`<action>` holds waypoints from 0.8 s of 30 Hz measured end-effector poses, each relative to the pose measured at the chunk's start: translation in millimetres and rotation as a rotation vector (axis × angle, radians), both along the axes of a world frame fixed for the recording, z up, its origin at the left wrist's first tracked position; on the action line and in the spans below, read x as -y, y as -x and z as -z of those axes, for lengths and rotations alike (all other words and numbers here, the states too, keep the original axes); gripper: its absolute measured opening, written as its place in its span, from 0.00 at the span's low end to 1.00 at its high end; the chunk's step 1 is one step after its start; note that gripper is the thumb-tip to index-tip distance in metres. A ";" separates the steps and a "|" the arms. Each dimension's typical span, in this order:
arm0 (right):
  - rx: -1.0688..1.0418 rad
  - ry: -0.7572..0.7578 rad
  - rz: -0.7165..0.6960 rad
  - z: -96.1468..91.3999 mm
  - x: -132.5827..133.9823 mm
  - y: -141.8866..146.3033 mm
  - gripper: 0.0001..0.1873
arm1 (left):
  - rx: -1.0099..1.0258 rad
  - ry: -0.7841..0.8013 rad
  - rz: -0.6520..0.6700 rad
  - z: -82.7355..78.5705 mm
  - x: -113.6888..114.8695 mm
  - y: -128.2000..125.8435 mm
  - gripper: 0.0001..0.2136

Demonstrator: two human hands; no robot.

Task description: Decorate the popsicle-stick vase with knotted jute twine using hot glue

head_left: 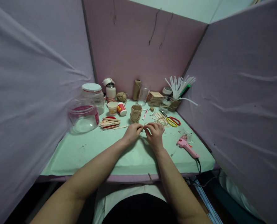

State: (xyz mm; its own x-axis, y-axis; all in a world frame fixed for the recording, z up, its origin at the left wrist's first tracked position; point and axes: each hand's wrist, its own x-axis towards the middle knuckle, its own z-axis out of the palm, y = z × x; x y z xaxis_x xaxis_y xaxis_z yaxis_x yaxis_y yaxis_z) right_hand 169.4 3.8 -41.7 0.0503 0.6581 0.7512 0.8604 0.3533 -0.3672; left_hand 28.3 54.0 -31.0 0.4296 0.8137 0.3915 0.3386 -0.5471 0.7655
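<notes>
My left hand point(132, 133) and my right hand point(155, 134) meet over the middle of the pale green table point(82, 152). Both pinch a thin piece of twine point(146, 124) between their fingertips, fingers curled. Just behind them stands a small cup wrapped in twine point(136, 113). A pile of wooden craft sticks point(110, 123) lies to the left of my left hand. A second heap of sticks point(157, 116) lies behind my right hand.
Pink glue gun point(187, 147) lies at right with its cord over the edge. Yellow and red scissors point(173, 121), glass jars point(84, 115), paper cups point(121, 109), a twine ball point(121, 96) and a cup of white glue sticks point(178, 90) line the back. Purple cloth walls enclose three sides.
</notes>
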 end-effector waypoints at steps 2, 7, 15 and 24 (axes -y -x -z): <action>-0.012 0.003 -0.001 0.2 -0.4 0.0 0.06 | 0.001 -0.021 -0.004 -0.3 0.4 -0.3 0.09; -0.120 0.028 -0.045 1.7 -1.6 2.6 0.07 | 0.019 -0.027 -0.023 -0.6 1.1 -0.5 0.10; -0.687 0.223 -0.223 6.2 -10.9 -1.4 0.10 | 0.028 -0.006 0.029 -2.5 2.5 -1.1 0.09; -0.889 0.287 -0.306 3.5 -9.3 0.4 0.11 | 0.042 0.013 0.092 -3.7 3.3 -1.0 0.10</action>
State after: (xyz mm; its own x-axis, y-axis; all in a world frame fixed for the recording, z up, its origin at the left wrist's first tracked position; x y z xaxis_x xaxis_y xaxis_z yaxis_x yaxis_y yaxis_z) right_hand 169.0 13.1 -45.2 0.3168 0.8884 0.3322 0.1152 0.3116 -0.9432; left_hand 29.3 50.7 -27.3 0.4859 0.7769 0.4004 0.2550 -0.5642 0.7853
